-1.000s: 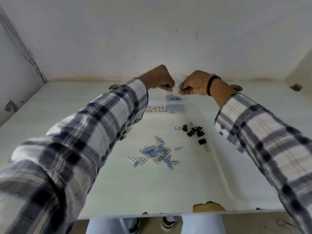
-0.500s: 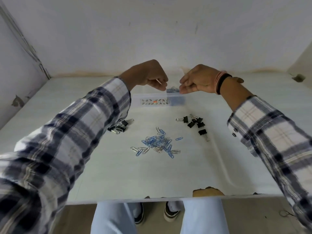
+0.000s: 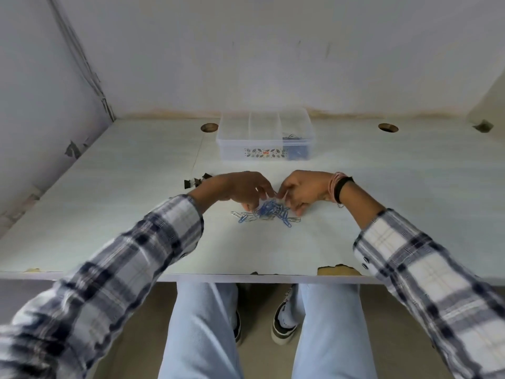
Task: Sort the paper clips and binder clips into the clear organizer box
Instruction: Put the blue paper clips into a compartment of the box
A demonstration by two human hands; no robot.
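both hands were down at the paper clip pile (image 3: 269, 214), mid-frame on the pale surface (image 3: 382, 170). left hand (image 3: 240, 188) came in from lower left w/ fingers curled down over the left side of the pile; fingertips looked to touch the blue clips, but whether that grip actually closed on any clip couldn't be told, too blurred. right hand (image 3: 306, 190) came in from the right, thumb and fingers pinched together at the pile's right edge, a clip or two seemingly caught between them; couldn't confirm which. right wrist had a black band (image 3: 343, 188) plus thin pinkish bands beside it. both sleeves were plaid, dark and white.

pile was mostly blue clips w/ a few silver ones trailing toward frame left, lying flat on the surface.

clear organizer box (image 3: 264, 135) sat upper centre of the frame, near the back wall, well apart from the hands, lid off. it showed three compartments; the right-hand one held blue paper clips, the other two looked bare as far as could be seen.

a few black binder clips (image 3: 195, 181) lay at left of the left hand's wrist, just beside it. other binder clips, if any, were hidden behind the hands.

two round holes in the surface flanked the box, upper left and upper right.
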